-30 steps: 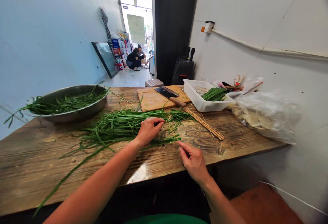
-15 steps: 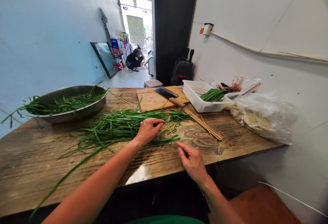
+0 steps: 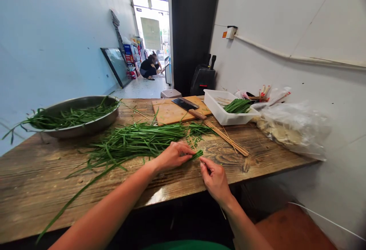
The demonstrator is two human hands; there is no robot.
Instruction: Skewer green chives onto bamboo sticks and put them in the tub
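My left hand (image 3: 175, 155) is closed around the cut end of a small bunch of garlic chives (image 3: 198, 153) near the front of the wooden table. Just to the right, my right hand (image 3: 214, 175) pinches a thin wooden skewer (image 3: 223, 212); its tip is against the cut chive ends and its tail shows below the wrist. Beyond my left hand lies a large pile of loose chives (image 3: 143, 135). Short chive pieces (image 3: 200, 129) are scattered to the right of the pile, beside a bundle of bamboo skewers (image 3: 230, 141).
A metal basin (image 3: 82, 127) of chives stands at the left. Behind the pile, a cleaver (image 3: 185, 104) rests on a cutting board (image 3: 166, 114). A white plastic tub (image 3: 228, 118) holds chives, near a clear bag (image 3: 294, 132). People crouch by the far doorway.
My left hand has come down and right, from above the pile onto the cut end of the small bunch. My right hand has barely moved.
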